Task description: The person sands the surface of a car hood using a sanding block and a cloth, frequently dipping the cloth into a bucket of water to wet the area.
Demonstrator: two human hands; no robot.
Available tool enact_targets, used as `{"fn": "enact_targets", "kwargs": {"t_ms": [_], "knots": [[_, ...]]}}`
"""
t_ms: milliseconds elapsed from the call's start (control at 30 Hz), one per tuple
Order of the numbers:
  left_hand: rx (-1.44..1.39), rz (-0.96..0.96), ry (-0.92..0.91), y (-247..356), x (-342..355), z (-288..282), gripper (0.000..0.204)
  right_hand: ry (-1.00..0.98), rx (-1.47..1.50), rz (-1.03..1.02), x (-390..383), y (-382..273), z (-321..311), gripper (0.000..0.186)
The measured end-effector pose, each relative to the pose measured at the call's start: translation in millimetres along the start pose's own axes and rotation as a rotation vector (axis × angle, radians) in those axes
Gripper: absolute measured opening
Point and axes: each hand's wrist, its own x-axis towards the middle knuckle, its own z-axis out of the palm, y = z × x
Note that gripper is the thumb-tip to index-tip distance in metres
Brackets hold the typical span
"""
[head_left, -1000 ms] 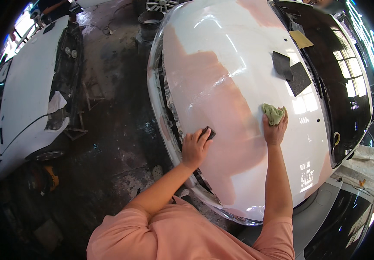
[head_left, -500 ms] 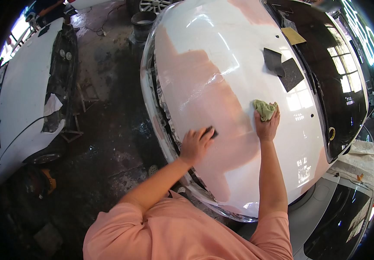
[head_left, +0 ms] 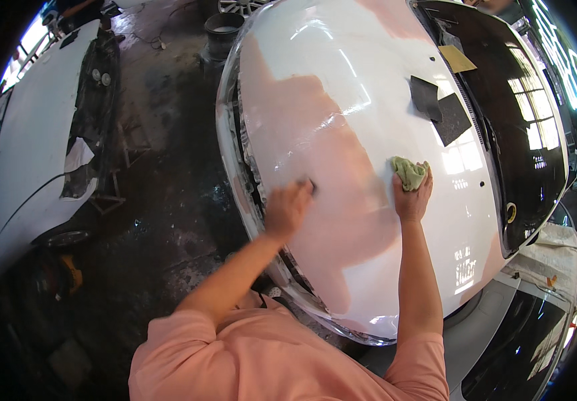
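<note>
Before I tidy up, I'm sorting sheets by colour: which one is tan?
The tan sheet by the windshield; the two dark sheets lie on the hood.

The view comes from a wide fisheye camera on the person's head, the left of a side-by-side pair, set upright and unmirrored. It faces steeply down and forward: the pink shirt (head_left: 261,361) fills the bottom of the frame, close below the lens, and the forearms (head_left: 422,281) run up from there, bringing both hands (head_left: 411,197) around the middle. The car hood (head_left: 368,57), seen from above, spreads from the centre to the top; another white car (head_left: 34,147) lies farther off at the left. Outlines curve toward the black rim.
</note>
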Motion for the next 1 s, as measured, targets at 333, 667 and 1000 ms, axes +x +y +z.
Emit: {"fn": "enact_targets", "kwargs": {"t_ms": [333,667,1000], "knots": [[0.068,-0.197,-0.006,-7.8,-23.6,-5.6,0.043,0.026,-0.020,-0.054,-1.4,6.5,5.4,0.075],[0.049,-0.289,0.198,-99.9,111.1,-10.1,0.034,0.022,0.011,-0.088,9.2,-9.5,14.0,0.074],[0.029,-0.330,0.246,-41.3,29.5,-1.0,0.036,0.029,0.008,-0.076,6.0,-7.4,7.4,0.077]]}}
